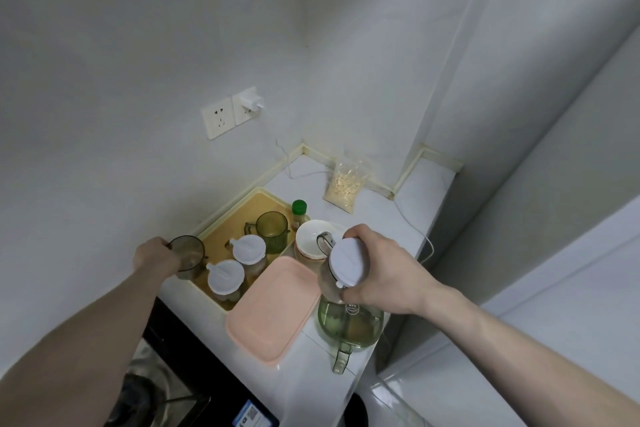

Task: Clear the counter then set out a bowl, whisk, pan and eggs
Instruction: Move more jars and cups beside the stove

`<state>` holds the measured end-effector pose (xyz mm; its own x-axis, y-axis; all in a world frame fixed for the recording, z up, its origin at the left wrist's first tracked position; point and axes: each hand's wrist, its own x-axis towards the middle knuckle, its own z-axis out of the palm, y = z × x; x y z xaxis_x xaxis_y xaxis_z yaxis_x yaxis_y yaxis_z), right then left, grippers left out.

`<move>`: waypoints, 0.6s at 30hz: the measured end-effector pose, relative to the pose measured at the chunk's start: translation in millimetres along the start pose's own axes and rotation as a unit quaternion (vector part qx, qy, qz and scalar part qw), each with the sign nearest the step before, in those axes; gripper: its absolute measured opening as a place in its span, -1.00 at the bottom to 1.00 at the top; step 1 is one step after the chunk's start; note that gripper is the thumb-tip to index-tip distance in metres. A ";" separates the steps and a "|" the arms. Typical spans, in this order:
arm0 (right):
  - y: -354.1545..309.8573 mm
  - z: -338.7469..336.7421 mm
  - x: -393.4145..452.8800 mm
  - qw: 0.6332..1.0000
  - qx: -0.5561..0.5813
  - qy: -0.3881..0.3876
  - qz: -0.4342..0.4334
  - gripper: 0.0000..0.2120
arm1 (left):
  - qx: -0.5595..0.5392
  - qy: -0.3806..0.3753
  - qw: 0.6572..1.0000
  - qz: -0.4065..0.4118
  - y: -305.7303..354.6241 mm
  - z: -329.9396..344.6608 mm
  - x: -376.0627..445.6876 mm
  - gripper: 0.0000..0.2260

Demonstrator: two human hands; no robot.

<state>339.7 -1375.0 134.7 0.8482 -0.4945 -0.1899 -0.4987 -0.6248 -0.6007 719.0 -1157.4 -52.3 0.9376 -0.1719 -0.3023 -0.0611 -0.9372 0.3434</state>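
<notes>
Left hand (157, 258) grips a smoky glass cup (188, 256) at the tray's (239, 208) 9 o'clock edge; right hand (379, 272) clasps a clear white-lidded jar (341, 270). A round white bowl (311, 241) sits on the glossy table (377, 215), at 11 o'clock from the jar.

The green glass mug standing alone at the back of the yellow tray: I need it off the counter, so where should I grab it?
Grip the green glass mug by its side handle, which points left. Come from the left and above, since white-lidded jars crowd its near side.
</notes>
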 end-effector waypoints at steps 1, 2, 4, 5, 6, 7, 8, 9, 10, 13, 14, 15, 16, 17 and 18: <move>1.1 0.1 0.3 1.000 0.004 0.001 0.004 -0.28 | 0.006 -0.002 1.000 0.003 1.0 2.1 2.1 -0.70; 1.5 0.5 0.5 1.000 0.006 0.001 0.005 -0.28 | 0.011 -0.003 1.000 0.007 2.3 2.4 3.1 -0.70; 2.8 2.2 1.0 1.000 0.007 -0.002 0.009 -0.28 | 0.023 -0.006 1.000 0.016 4.2 3.9 8.7 -0.66; 3.5 3.3 1.7 1.000 0.006 -0.004 0.012 -0.28 | 0.025 -0.012 0.999 0.019 5.2 4.2 12.3 -0.63; 3.6 4.5 2.2 1.000 0.005 -0.005 0.014 -0.29 | 0.020 -0.017 0.999 0.025 5.4 4.8 15.9 -0.59; 3.7 5.5 2.9 1.000 0.004 -0.006 0.015 -0.29 | 0.013 -0.021 0.999 0.031 5.8 5.5 19.2 -0.54; 3.2 6.7 4.1 1.000 0.004 -0.007 0.014 -0.30 | 0.007 -0.024 0.999 0.036 5.2 5.8 21.4 -0.51; 2.8 7.5 5.2 1.000 0.005 -0.007 0.013 -0.30 | 0.006 -0.031 0.999 0.043 5.8 6.0 22.2 -0.48; 2.4 8.2 6.3 1.000 0.005 -0.008 0.012 -0.30 | 0.010 -0.041 0.998 0.048 6.2 6.9 21.6 -0.46; 1.3 12.9 9.3 1.000 0.009 -0.010 0.008 -0.30 | 0.020 -0.062 0.996 0.055 4.6 9.7 14.3 -0.44; 0.0 14.9 10.5 1.000 0.010 -0.011 0.004 -0.30 | 0.022 -0.063 0.996 0.057 2.4 10.0 11.6 -0.44; -0.2 16.7 12.0 1.000 0.010 -0.012 0.001 -0.31 | 0.021 -0.066 0.996 0.061 1.1 10.3 9.5 -0.45; -1.6 18.6 14.0 1.000 0.011 -0.014 -0.003 -0.31 | 0.019 -0.067 0.996 0.064 -0.9 9.2 6.7 -0.49; -3.0 20.1 16.1 1.000 0.013 -0.016 -0.007 -0.31 | 0.012 -0.066 0.995 0.069 -1.4 7.3 3.3 -0.53; -6.4 21.7 18.9 1.000 0.015 -0.018 -0.014 -0.30 | -0.003 -0.062 0.995 0.075 -3.8 3.4 -1.9 -0.58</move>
<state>362.8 -1367.2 118.1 0.8677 -0.4549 -0.2003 -0.4698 -0.6191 -0.6292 716.3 -1154.6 -56.0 0.8683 -0.3466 -0.3549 -0.1954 -0.8966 0.3975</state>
